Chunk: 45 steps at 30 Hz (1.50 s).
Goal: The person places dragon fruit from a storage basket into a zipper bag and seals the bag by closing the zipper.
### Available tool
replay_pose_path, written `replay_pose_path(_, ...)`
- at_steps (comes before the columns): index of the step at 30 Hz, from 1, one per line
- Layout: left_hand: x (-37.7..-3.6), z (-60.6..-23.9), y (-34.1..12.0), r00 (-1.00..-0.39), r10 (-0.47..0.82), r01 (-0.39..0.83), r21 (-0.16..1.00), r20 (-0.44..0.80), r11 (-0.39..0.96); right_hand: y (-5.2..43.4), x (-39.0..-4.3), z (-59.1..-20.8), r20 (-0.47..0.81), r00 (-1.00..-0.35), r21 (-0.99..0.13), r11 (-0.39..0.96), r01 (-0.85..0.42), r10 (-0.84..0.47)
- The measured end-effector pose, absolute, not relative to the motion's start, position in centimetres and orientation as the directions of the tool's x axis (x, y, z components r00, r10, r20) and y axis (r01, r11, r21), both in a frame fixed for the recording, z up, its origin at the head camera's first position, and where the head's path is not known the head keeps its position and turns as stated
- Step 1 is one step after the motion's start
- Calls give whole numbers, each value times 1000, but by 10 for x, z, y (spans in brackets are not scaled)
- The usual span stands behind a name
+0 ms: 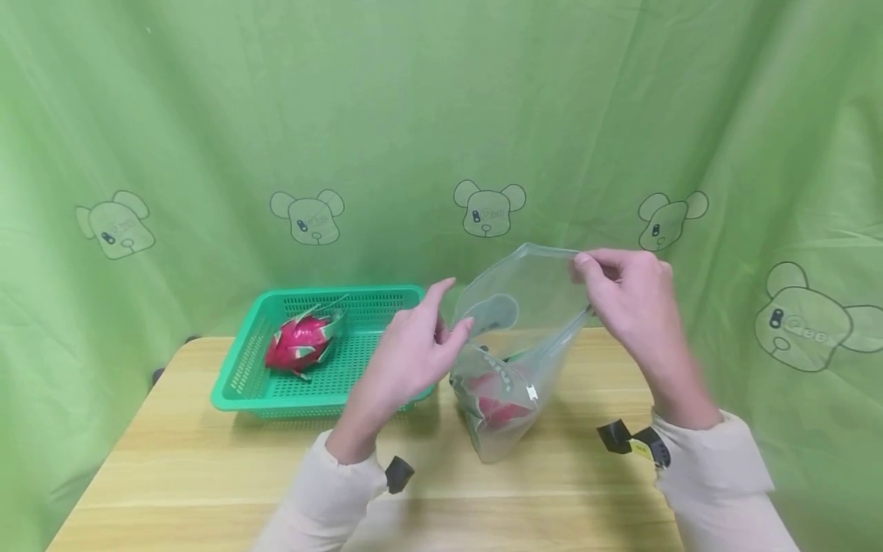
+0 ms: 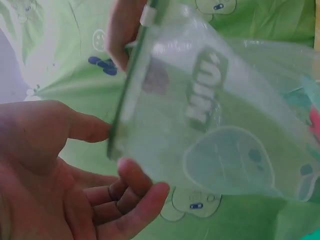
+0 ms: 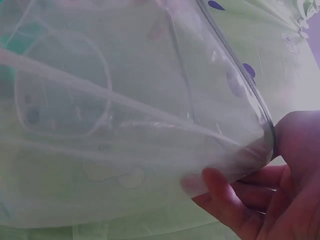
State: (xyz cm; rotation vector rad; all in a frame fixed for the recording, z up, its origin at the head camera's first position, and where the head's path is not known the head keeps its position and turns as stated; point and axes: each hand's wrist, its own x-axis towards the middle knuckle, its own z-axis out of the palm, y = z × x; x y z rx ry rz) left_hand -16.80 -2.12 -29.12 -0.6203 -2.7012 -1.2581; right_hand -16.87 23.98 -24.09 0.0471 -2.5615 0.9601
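A clear slider zip bag (image 1: 545, 299) is held above the wooden table, its mouth spread wide. Low inside it lies a red fruit (image 1: 500, 410), blurred by the plastic, its lower part against the bag's bottom. My right hand (image 1: 635, 295) pinches the bag's upper right corner between thumb and fingers. On the other side, my left hand (image 1: 414, 345) is beside the mouth's left edge, thumb and fingers apart. In the left wrist view its thumb is at the bag's rim, and whether it touches cannot be told. The bag's white slider (image 2: 148, 16) shows there too.
A green plastic basket (image 1: 241, 376) stands at the left of the table (image 1: 228, 475), just behind my left forearm. It holds a red dragon fruit (image 1: 300, 343) with green scales. A green curtain (image 1: 414, 115) with bear faces hangs behind the table.
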Motion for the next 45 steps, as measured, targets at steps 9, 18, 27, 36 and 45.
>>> replay_pose_path(9, -163, -310, 1, -902, 386, 386, 765, 195, 516, 230, -161, -246, 429, -891, -636, 751, -178, 151)
replay_pose_path(18, -176, -311, 8, -880, 390, 444, 761, 271, 474, 232, -156, -251, 457, -878, -598, 779, -185, 143)
replay_pose_path(27, -194, -285, -2, -861, 398, 489, 729, 316, 480, 255, -157, -251, 347, -935, -540, 831, -133, 76)
replay_pose_path(36, -207, -279, -4, -860, 430, 461, 783, 276, 418, 266, -159, -249, 153, -988, -548, 833, -72, 16)
replay_pose_path(45, -210, -276, -6, -827, 498, 467, 813, 261, 347, 287, -172, -248, 45, -994, -529, 842, -104, -95)
